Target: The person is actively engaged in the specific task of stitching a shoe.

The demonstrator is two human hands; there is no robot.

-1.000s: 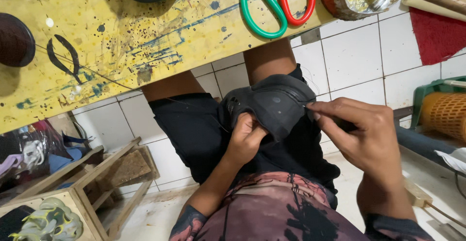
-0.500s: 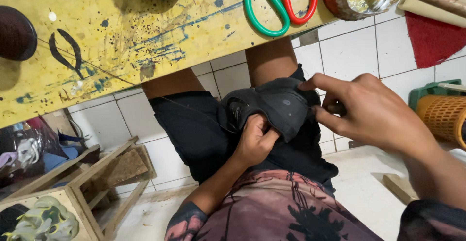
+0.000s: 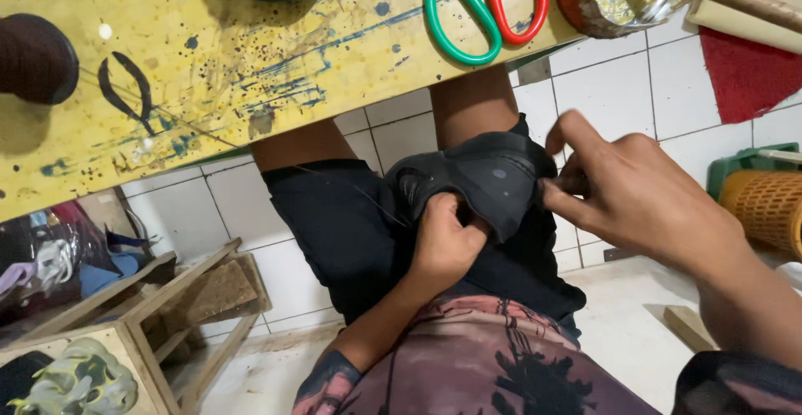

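White tiled floor (image 3: 618,72) below; left hand (image 3: 447,244) clamps black shoe (image 3: 480,177) on lap, right hand (image 3: 639,193) pinching its edge.

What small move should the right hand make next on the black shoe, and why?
Probably draw the right hand outward to pull the stitch tight. Its fingertips pinch at the edge of the black shoe, the left hand clamps the shoe on the lap, and a thin thread lies loose across the shorts.

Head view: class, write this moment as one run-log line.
left hand: grips black shoe on lap | right hand: pinches shoe's edge | thread: runs to shoe | scissors: on yellow table
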